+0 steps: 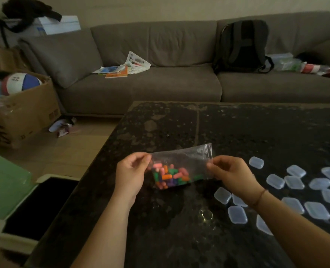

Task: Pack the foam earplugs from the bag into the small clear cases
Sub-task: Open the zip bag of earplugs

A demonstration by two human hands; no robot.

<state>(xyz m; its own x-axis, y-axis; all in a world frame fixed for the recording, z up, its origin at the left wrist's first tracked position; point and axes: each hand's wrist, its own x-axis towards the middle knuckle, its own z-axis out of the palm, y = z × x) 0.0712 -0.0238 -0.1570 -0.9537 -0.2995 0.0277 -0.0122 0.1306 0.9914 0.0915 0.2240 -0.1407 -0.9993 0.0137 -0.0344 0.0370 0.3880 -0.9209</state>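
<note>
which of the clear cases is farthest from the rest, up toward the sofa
The clear case at the top left of the cluster, just right of the right hand. It lies alone on the dark table, nearer the sofa than all the others.

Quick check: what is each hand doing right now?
Left hand: pinches the left end of the clear bag of earplugs.
Right hand: pinches the bag's right end, near its zip strip.

Grey sofa [160,84] — backpack [241,45], papers [125,68], boxed ball [20,83]
</note>
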